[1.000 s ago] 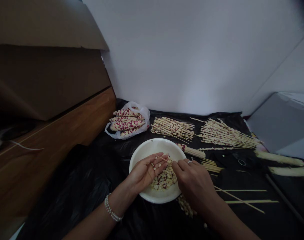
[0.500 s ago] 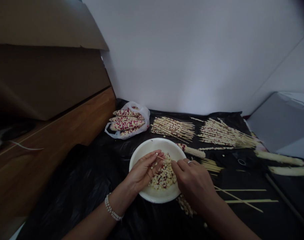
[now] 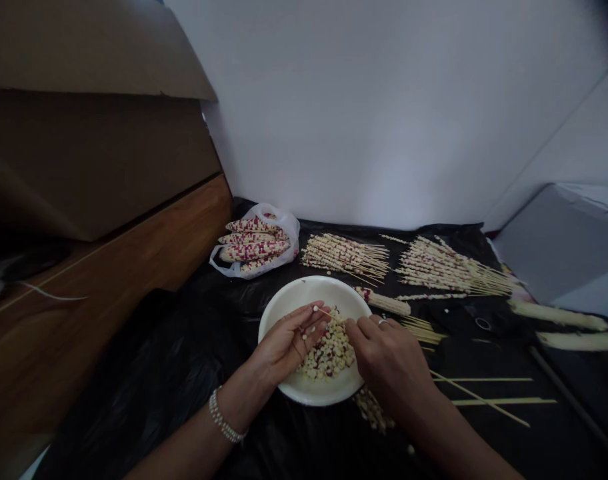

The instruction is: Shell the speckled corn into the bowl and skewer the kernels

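My left hand (image 3: 284, 345) is cupped palm-up over a white bowl (image 3: 289, 301), pinching one corn kernel at its fingertips with a few more kernels lying in the palm. My right hand (image 3: 387, 363) is closed on a thin wooden skewer (image 3: 330, 315), whose tip meets that kernel. A heap of loose white and red corn kernels (image 3: 329, 353) lies in the bowl under both hands. The skewer's back end, strung with kernels (image 3: 371, 410), sticks out below my right wrist.
Two heaps of filled skewers (image 3: 347, 255) (image 3: 449, 270) lie behind the bowl on black plastic sheeting. A white bag of corn cobs (image 3: 254, 245) sits at the back left. Bare skewers (image 3: 484, 390) and stripped cobs (image 3: 559, 317) lie to the right. A wooden ledge (image 3: 109, 273) runs along the left.
My left fingers have curled up from a flatter palm and now pinch a kernel at the skewer's tip. My right hand has shifted only slightly.
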`<state>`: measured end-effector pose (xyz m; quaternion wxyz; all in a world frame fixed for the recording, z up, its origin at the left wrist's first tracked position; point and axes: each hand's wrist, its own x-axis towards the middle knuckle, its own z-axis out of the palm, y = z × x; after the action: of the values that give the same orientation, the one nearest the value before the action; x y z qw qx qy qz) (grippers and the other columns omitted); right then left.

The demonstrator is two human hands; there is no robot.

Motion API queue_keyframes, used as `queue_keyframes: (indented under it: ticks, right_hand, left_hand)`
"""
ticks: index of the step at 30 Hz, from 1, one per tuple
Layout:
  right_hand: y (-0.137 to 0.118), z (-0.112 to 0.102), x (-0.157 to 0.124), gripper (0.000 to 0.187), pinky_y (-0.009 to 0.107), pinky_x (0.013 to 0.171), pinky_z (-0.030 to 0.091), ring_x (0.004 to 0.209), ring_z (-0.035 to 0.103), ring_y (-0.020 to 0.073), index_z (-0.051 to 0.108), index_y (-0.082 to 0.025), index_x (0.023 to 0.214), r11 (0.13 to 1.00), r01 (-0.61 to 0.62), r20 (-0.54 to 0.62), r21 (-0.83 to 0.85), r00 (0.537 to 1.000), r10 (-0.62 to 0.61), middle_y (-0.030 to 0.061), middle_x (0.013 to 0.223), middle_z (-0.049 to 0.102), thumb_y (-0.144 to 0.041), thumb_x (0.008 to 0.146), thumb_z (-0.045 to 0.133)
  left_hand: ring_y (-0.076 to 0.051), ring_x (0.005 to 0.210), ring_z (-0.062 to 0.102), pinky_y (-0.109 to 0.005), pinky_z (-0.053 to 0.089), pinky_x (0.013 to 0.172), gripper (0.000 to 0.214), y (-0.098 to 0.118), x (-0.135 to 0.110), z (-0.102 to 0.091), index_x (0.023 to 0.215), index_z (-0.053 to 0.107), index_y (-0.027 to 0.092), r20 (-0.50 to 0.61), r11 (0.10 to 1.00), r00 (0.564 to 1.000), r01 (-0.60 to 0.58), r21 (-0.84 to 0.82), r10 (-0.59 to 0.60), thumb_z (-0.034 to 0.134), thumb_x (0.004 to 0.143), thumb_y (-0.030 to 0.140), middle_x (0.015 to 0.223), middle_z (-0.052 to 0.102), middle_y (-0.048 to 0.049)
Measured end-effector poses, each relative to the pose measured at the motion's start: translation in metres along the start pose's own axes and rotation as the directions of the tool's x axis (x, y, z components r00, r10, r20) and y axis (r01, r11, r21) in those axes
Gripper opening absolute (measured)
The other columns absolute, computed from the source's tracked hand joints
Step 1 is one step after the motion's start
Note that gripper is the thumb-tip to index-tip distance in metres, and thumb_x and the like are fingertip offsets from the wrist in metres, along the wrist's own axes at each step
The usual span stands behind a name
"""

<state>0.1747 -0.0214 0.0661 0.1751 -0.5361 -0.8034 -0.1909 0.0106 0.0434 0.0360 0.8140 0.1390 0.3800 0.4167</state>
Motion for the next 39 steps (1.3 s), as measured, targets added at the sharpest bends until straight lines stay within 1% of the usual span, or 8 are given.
queue_keyframes:
  ticks: [4, 11, 16, 24, 30, 35, 39]
  right_hand:
    - [-0.0001, -0.0001, 0.0002, 0.018, 0.033, 0.058, 0.024, 0.058, 0.051, 0.0186, 0.060, -0.018, 0.072, 1.000, -0.008, -0.004, -0.002, 1.000, 0.008, 0.0021, 0.063, 0.057, -0.002, 0.073, 0.051]
    - [-0.0010, -0.0007, -0.0017, 0.015, 0.033, 0.057, 0.024, 0.058, 0.051, 0.0183, 0.060, -0.018, 0.073, 1.000, -0.003, 0.010, -0.009, 1.000, 0.003, 0.0018, 0.064, 0.058, -0.004, 0.072, 0.055]
    - [-0.0002, -0.0006, -0.0006, 0.016, 0.033, 0.058, 0.026, 0.059, 0.052, 0.0187, 0.061, -0.018, 0.075, 1.000, 0.001, 0.009, 0.007, 1.000, -0.001, 0.0018, 0.065, 0.058, -0.004, 0.072, 0.055]
    - [-0.0001, 0.0005, -0.0014, 0.018, 0.033, 0.059, 0.026, 0.060, 0.052, 0.0189, 0.061, -0.018, 0.074, 1.000, -0.013, 0.019, -0.010, 1.000, 0.013, 0.0015, 0.065, 0.059, -0.002, 0.072, 0.056]
    - [0.0005, 0.0011, -0.0023, 0.014, 0.033, 0.058, 0.025, 0.059, 0.051, 0.0189, 0.060, -0.018, 0.074, 1.000, -0.008, -0.007, -0.027, 1.000, 0.008, 0.0017, 0.064, 0.057, -0.004, 0.072, 0.057]
    - [0.0017, -0.0019, -0.0022, 0.012, 0.033, 0.059, 0.025, 0.060, 0.052, 0.0198, 0.063, -0.017, 0.078, 0.999, -0.007, -0.011, -0.048, 1.000, 0.006, 0.0027, 0.066, 0.058, -0.007, 0.073, 0.058]
    - [-0.0001, -0.0039, -0.0017, 0.012, 0.033, 0.058, 0.024, 0.059, 0.051, 0.0189, 0.063, -0.017, 0.078, 1.000, 0.002, -0.012, -0.020, 1.000, -0.002, 0.0020, 0.065, 0.057, -0.007, 0.073, 0.059]
  left_hand:
    - [-0.016, 0.083, 0.070, -0.022, 0.058, 0.078, 0.014, -0.0006, 0.0006, -0.0015, 0.093, 0.069, 0.006, 0.007, 1.000, 1.000, -0.022, 0.002, 0.022, 0.059, 0.083, 0.004, 0.094, 0.072, -0.0134]
    - [-0.013, 0.080, 0.070, -0.021, 0.058, 0.076, 0.016, 0.0007, -0.0004, 0.0011, 0.094, 0.069, 0.012, -0.046, 1.000, 0.999, -0.012, -0.010, 0.012, 0.059, 0.084, 0.005, 0.087, 0.073, -0.0085]
    - [-0.012, 0.074, 0.069, -0.020, 0.057, 0.071, 0.015, 0.0019, -0.0016, 0.0015, 0.088, 0.069, 0.012, -0.048, 1.000, 0.999, 0.003, -0.007, -0.004, 0.059, 0.083, 0.003, 0.082, 0.072, -0.0064]
    - [-0.011, 0.071, 0.067, -0.019, 0.055, 0.069, 0.011, 0.0011, -0.0007, 0.0008, 0.088, 0.070, 0.009, -0.033, 1.000, 0.999, 0.008, 0.008, -0.008, 0.061, 0.083, 0.005, 0.082, 0.071, -0.0079]
    - [-0.011, 0.074, 0.067, -0.018, 0.055, 0.071, 0.012, -0.0008, -0.0008, -0.0005, 0.087, 0.070, 0.011, 0.030, 0.999, 0.999, 0.039, 0.005, -0.039, 0.060, 0.083, 0.004, 0.086, 0.072, -0.0083]
    - [-0.011, 0.074, 0.067, -0.018, 0.056, 0.071, 0.013, 0.0006, -0.0011, 0.0008, 0.084, 0.070, 0.010, 0.014, 0.999, 0.999, 0.034, -0.018, -0.034, 0.058, 0.083, 0.002, 0.084, 0.072, -0.0074]
    - [-0.010, 0.074, 0.067, -0.017, 0.055, 0.071, 0.015, 0.0019, -0.0013, 0.0017, 0.082, 0.069, 0.011, 0.003, 0.999, 0.999, 0.032, -0.027, -0.032, 0.058, 0.083, 0.002, 0.082, 0.073, -0.0071]
